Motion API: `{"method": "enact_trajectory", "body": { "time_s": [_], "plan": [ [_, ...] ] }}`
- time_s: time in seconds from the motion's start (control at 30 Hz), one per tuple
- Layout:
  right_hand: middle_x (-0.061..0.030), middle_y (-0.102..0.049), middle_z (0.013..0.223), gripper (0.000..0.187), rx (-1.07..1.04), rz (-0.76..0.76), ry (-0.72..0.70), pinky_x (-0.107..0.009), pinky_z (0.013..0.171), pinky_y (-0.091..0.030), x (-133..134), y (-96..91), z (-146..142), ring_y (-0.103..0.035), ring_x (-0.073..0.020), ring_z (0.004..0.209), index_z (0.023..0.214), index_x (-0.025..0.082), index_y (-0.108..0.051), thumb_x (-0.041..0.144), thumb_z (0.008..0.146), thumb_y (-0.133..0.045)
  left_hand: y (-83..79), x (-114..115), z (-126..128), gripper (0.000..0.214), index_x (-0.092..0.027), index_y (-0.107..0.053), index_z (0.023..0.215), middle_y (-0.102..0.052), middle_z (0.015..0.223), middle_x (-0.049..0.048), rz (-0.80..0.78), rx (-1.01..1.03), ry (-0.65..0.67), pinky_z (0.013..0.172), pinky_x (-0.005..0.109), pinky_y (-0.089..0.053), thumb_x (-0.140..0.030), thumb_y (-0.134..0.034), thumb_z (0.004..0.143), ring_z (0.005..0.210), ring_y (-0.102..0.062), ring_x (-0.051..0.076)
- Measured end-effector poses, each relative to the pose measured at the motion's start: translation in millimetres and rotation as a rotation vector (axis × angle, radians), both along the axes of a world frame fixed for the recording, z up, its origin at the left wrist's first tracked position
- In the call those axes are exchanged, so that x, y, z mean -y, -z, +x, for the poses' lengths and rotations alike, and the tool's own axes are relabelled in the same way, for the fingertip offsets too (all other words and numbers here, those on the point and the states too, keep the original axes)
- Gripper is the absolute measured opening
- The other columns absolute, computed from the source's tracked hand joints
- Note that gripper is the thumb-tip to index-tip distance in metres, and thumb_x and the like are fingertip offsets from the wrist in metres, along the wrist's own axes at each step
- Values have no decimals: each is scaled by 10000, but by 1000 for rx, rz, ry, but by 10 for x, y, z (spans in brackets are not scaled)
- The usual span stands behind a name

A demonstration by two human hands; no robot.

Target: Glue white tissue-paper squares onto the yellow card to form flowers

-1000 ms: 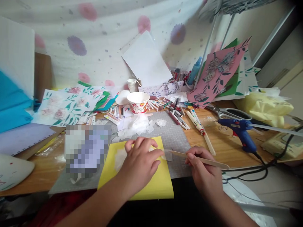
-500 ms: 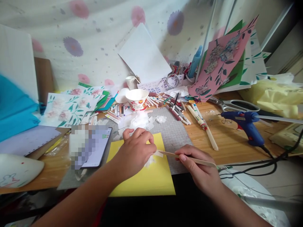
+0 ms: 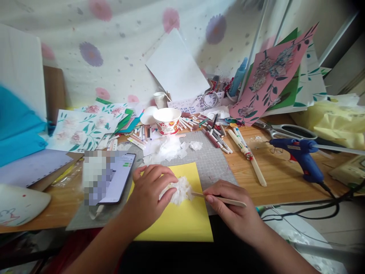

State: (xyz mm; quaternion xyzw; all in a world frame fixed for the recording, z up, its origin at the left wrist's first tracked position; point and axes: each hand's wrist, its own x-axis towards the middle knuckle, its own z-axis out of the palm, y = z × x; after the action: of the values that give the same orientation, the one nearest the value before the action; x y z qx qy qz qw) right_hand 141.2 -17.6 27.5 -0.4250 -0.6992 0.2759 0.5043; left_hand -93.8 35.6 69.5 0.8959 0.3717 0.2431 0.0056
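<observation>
A yellow card [image 3: 182, 220] lies on a grey cutting mat [image 3: 212, 167] at the desk's near edge. On the card sits a fluffy white tissue-paper flower [image 3: 179, 190]. My left hand [image 3: 149, 196] rests on the card with its fingers curled against the flower's left side. My right hand [image 3: 229, 209] pinches a thin wooden stick [image 3: 219, 199], whose tip touches the flower's right edge. Loose white tissue scraps [image 3: 168, 148] lie on the mat behind the card.
A phone [image 3: 118, 182] lies left of the card. Behind are a paper cup [image 3: 167, 121], several markers [image 3: 215, 135], scissors [image 3: 288, 130] and a blue glue gun [image 3: 302, 156] with its cord. Flowered cards [image 3: 82, 131] and a pink card [image 3: 270, 76] stand around.
My left hand slid left and back, uncovering the white flower. My right hand brought the stick's tip leftward to the flower's edge. The view shifted slightly.
</observation>
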Motion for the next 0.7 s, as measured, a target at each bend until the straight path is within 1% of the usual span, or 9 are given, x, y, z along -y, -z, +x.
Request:
{"method": "enact_trajectory", "body": {
  "time_s": [0.07,0.2,0.3,0.47,0.6,0.7],
  "plan": [
    [-36,-716,739,159,13,-14,-5,-252,621,-475,-6,0,-14,-646,-150,677,871,180,-722,192,931,-576,88,64,-56,116,-250,-611,1005,-667,1079,28,10,13,-33,995,465,-240,-182,-559,927,1029,-607,231],
    [-19,-736,736,141,21,-46,29,-236,610,-479,-36,-3,-64,-665,-143,661,843,194,-732,194,910,-609,281,148,-104,179,-239,-595,1094,-633,1232,80,-17,3,-35,1067,470,-234,-216,-570,918,1183,-560,263],
    [-19,-740,715,156,18,-100,71,-234,573,-481,-55,-1,-96,-668,-149,627,812,198,-738,229,903,-616,376,165,-103,186,-253,-610,1091,-638,1250,73,-60,48,-44,1099,474,-220,-228,-583,908,1238,-533,267],
    [-24,-746,690,184,27,-178,92,-240,550,-490,-75,2,-119,-672,-162,600,778,206,-745,282,889,-619,404,180,-78,135,-280,-656,1007,-678,1189,26,-95,103,-28,1113,476,-192,-230,-608,891,1195,-570,251],
    [-33,-744,675,195,14,-232,101,-248,538,-500,-96,6,-135,-681,-177,602,757,206,-745,309,869,-624,382,181,-70,123,-276,-664,980,-691,1170,23,-99,101,-24,1101,467,-196,-224,-609,883,1160,-588,245],
    [-49,-756,720,182,-15,-259,95,-257,565,-518,-92,3,-135,-691,-187,639,770,206,-752,334,852,-652,369,177,-73,149,-268,-659,1002,-695,1160,27,-108,105,-31,1089,467,-216,-218,-620,867,1136,-600,247]
  ]
}}
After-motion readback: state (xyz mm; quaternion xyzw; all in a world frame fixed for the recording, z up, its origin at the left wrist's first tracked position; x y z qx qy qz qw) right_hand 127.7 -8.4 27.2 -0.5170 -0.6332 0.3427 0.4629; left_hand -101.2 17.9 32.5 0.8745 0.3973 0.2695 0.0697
